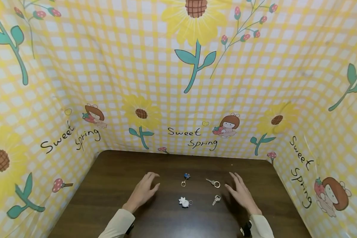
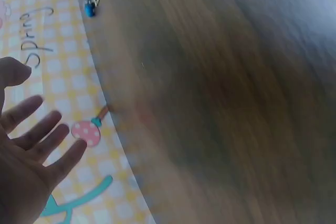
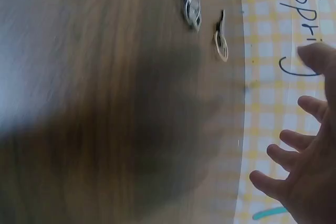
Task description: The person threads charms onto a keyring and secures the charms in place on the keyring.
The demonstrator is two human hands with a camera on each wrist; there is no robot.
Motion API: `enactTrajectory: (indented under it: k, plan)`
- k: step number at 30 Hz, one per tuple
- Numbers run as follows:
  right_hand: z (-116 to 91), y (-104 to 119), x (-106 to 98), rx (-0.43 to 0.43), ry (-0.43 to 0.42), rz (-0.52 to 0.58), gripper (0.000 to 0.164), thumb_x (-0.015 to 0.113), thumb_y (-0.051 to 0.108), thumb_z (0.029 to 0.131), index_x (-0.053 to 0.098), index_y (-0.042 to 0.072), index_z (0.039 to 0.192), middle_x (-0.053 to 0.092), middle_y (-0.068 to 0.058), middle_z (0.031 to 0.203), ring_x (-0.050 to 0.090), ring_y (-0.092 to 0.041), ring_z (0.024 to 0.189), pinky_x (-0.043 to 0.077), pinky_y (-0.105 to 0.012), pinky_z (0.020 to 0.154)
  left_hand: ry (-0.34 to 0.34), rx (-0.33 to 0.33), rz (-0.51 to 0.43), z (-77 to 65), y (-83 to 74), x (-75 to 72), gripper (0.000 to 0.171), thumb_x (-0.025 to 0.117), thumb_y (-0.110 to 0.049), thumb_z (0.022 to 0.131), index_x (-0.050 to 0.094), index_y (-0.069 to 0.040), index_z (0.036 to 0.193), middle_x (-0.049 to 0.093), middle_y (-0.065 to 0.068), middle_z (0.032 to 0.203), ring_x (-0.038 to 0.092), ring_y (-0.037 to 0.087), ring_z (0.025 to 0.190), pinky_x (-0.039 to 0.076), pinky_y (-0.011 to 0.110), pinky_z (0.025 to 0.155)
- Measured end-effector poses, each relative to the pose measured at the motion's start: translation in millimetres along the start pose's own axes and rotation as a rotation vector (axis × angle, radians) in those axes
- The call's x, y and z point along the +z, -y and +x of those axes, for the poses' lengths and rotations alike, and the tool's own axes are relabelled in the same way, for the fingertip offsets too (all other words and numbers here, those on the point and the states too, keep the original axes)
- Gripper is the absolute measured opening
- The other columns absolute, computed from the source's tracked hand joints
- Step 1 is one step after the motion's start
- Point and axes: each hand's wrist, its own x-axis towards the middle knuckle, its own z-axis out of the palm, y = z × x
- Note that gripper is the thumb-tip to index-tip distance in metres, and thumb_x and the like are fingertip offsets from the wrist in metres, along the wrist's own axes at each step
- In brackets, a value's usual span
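Note:
My left hand (image 1: 142,191) hovers over the left part of the table, fingers spread and relaxed, holding nothing. On the other side my right hand (image 1: 242,193) is likewise spread and holds nothing. Between them lie two keychains and two keys. The blue keychain (image 1: 186,176) with a gold ring is at the back left, and the white plush-like keychain (image 1: 183,202) with a ring lies in front of it. Nearest my right hand are a key with a large ring (image 1: 213,183) and, closer to me, a second key with a ring (image 1: 216,199).
The dark wooden table (image 1: 166,224) has rounded far corners. A yellow checked cloth (image 1: 154,82) with sunflowers and "Sweet Spring" lettering rises along its back and both sides. Dark bands (image 1: 246,228) sit at both wrists, by the light sleeves.

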Motion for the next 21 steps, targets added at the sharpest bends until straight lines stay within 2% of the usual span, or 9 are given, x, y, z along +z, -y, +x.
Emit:
enactTrajectory:
  k: [7,11,15,21]
  plan:
    - [16.0,8.3,12.8,-0.013,0.009,0.014,0.054,0.071,0.016,0.103,0.052,-0.001,0.150,0.048,-0.030,0.150,0.051,-0.053,0.134,0.044,-0.070,0.104,0.024,0.093,-0.007,4.5,-20.0,12.8,0.015,0.076,-0.008,0.099,0.071,-0.010,0.113,0.066,0.002,0.110,0.066,0.024,0.105,0.057,0.046,0.086]
    - [23.3,8.8,21.2,0.000,0.021,0.011,0.051,0.073,0.013,0.101,0.055,-0.003,0.147,0.052,-0.029,0.144,0.055,-0.051,0.130,0.046,-0.067,0.103,0.046,0.138,0.003,5.4,-28.7,22.5,0.012,0.076,-0.008,0.098,0.071,-0.011,0.109,0.066,0.001,0.108,0.064,0.020,0.098,0.057,0.041,0.081]
    - [28.3,6.6,29.5,0.006,0.023,0.014,0.049,0.075,0.010,0.098,0.059,-0.003,0.143,0.056,-0.029,0.139,0.059,-0.048,0.124,0.050,-0.065,0.098,0.070,0.187,0.006,5.9,-37.5,31.9,0.013,0.077,-0.008,0.098,0.072,-0.008,0.109,0.067,0.002,0.108,0.064,0.020,0.099,0.058,0.040,0.082]
    - [30.8,1.2,42.0,-0.072,-0.015,0.015,0.043,0.078,0.010,0.093,0.064,-0.005,0.130,0.061,-0.028,0.123,0.066,-0.048,0.109,0.052,-0.069,0.087,0.147,0.239,-0.008,4.7,-52.5,44.5,0.015,0.078,-0.009,0.097,0.071,-0.007,0.110,0.066,0.001,0.107,0.064,0.019,0.099,0.058,0.036,0.082]
